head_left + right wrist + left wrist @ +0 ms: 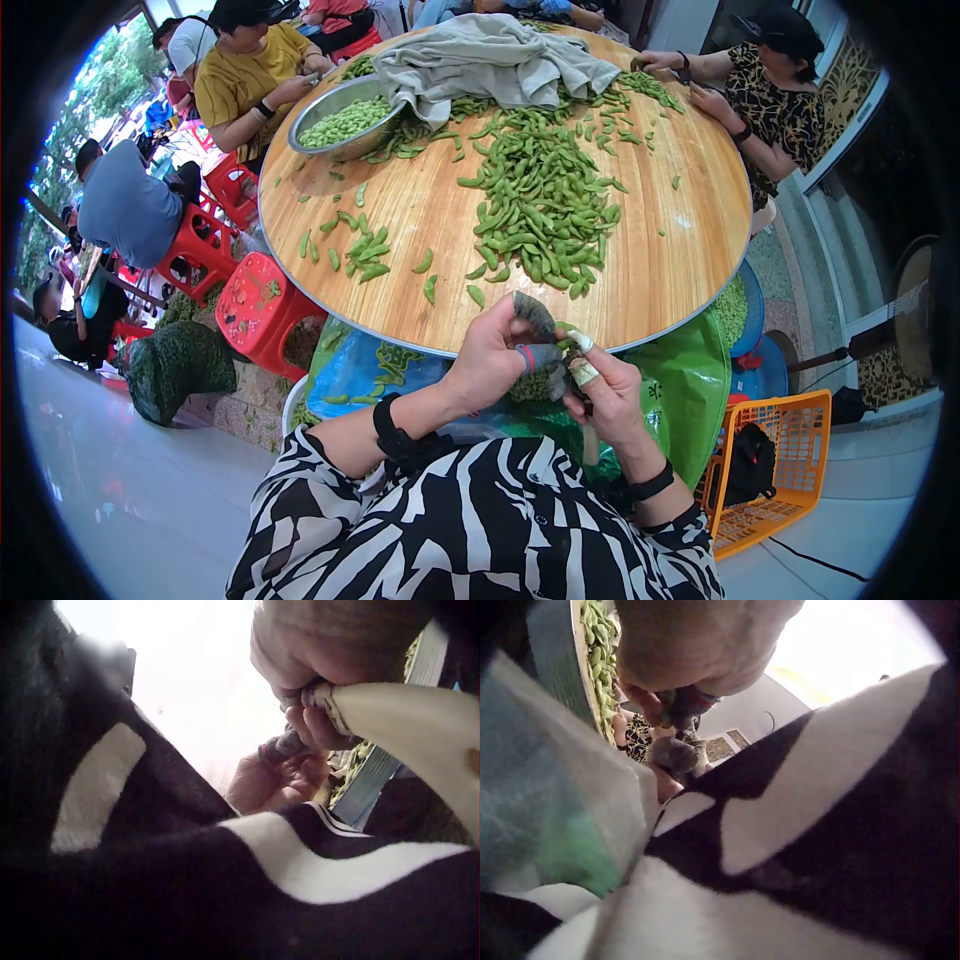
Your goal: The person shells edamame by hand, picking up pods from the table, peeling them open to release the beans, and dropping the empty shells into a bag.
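Note:
My left hand, with grey covers on its fingers, and my right hand, with white wraps on its thumb and a finger, meet just off the table's front edge. Between their fingertips both pinch a green soybean pod, mostly hidden by the fingers. A bit of the pod shows in the left wrist view. Below the right hand hangs a pale strip. Past the hands, a long heap of soybean pods lies on the round wooden table.
Loose pods lie to the left. A metal bowl of shelled beans and a grey cloth stand farther back. Green plastic and blue plastic hang below the edge. An orange crate stands right, a red stool left. Other people sit around.

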